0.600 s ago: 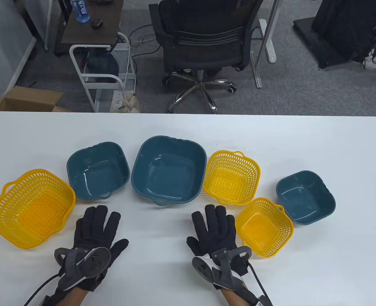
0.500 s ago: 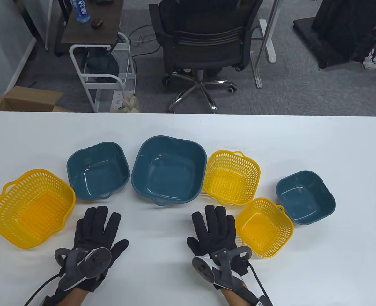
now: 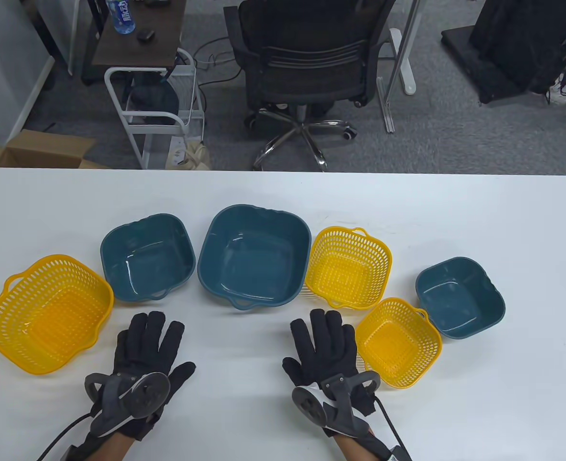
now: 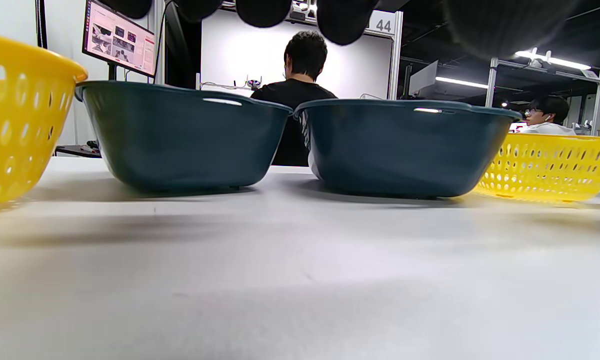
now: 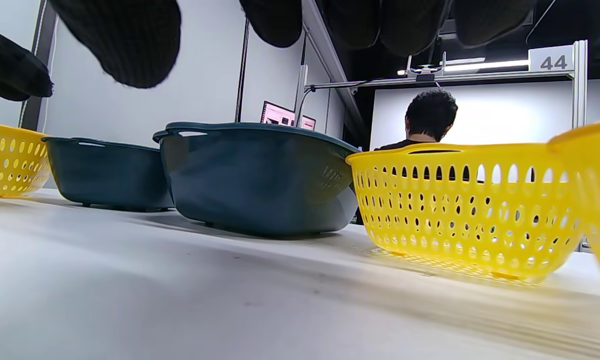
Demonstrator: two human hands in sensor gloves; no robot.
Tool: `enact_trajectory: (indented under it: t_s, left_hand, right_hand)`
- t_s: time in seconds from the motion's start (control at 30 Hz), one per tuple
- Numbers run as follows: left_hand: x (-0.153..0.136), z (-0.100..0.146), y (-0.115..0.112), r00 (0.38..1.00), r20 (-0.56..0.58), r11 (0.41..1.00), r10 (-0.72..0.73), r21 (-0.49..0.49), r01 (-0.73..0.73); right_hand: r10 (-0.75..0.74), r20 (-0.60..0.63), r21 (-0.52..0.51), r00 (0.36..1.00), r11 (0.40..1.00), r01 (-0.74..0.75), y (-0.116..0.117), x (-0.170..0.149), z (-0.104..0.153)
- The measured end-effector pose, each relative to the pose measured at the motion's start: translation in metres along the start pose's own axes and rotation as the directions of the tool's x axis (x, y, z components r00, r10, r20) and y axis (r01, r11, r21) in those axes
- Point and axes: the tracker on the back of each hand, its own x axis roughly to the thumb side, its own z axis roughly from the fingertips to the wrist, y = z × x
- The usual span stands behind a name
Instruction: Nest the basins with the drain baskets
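Three teal basins stand on the white table (image 3: 283,197): a medium one (image 3: 147,257), a large one (image 3: 254,254) and a small one (image 3: 459,297). Three yellow drain baskets stand beside them: a large one (image 3: 46,313) at the left, a medium one (image 3: 349,266) and a small one (image 3: 398,342). My left hand (image 3: 146,343) lies flat and empty, fingers spread, in front of the medium basin. My right hand (image 3: 326,348) lies flat and empty just left of the small basket. The left wrist view shows the medium basin (image 4: 180,135) and large basin (image 4: 405,145).
An office chair (image 3: 307,72), a white trolley (image 3: 153,110) and a cardboard box (image 3: 42,149) stand on the floor beyond the table's far edge. The right wrist view shows the large basin (image 5: 255,175) and the medium basket (image 5: 460,205).
Both hands have shifted very slightly to the right on the table. The basins and baskets have not moved.
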Motion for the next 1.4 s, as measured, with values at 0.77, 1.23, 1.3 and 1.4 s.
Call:
enact_trajectory:
  t_s: [0.77,1.23,1.3,1.4]
  left_hand:
    - [-0.007,-0.004,0.008,1.000,-0.016,0.999,0.004,0.047,-0.003]
    - [-0.017,-0.003,0.016,0.999,-0.043,0.997,0.011,0.083,-0.007]
    - [-0.017,-0.003,0.016,0.999,-0.043,0.997,0.011,0.083,-0.008]
    - [-0.017,-0.003,0.015,0.999,-0.035,0.996,0.008,0.084,-0.005]
  right_hand:
    - [0.055,0.165,0.139,0.985,0.987,-0.078,-0.007,0.014,-0.056]
    - [0.098,0.233,0.452,0.968,0.870,-0.197,0.044,0.051,-0.160]
    - [0.108,0.228,0.455,0.968,0.867,-0.204,0.048,0.052,-0.163]
    - [0.090,0.225,0.425,0.970,0.887,-0.181,0.050,0.052,-0.164]
